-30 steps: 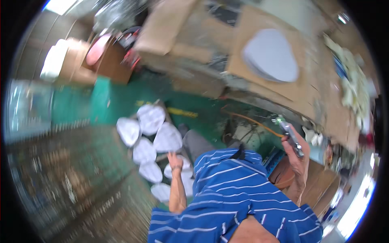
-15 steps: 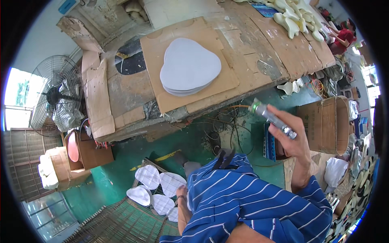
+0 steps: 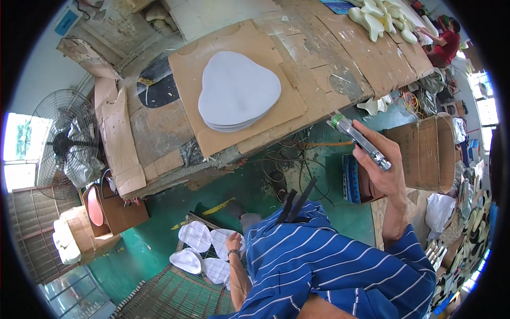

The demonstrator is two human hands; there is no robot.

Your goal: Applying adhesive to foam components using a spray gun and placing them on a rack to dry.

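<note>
In my right hand (image 3: 381, 159) is a silver metal spray gun (image 3: 362, 142) with a green ring near its front end; my fingers are wrapped round it. It is held off the table's front edge, to the right of a stack of white rounded-triangular pads (image 3: 239, 87). That stack lies on a cardboard sheet (image 3: 183, 87). Low down beside my body, my left hand (image 3: 234, 242) is over white pads (image 3: 194, 236) spread on a wire rack (image 3: 164, 295). Its fingers look curled, but they are too small to show whether they grip a pad.
A cardboard-covered worktable (image 3: 329, 80) fills the upper middle, with pale moulded pieces (image 3: 372, 21) at its far right. A standing fan (image 3: 62, 143) is at left. Hoses (image 3: 297, 159) hang below the table. A large carton (image 3: 419, 154) stands at right; another person (image 3: 446, 45) sits beyond.
My left hand has shifted slightly up and left over the pads on the rack. The spray gun stays in my right hand, now tilted a little differently. My view has shifted slightly.
</note>
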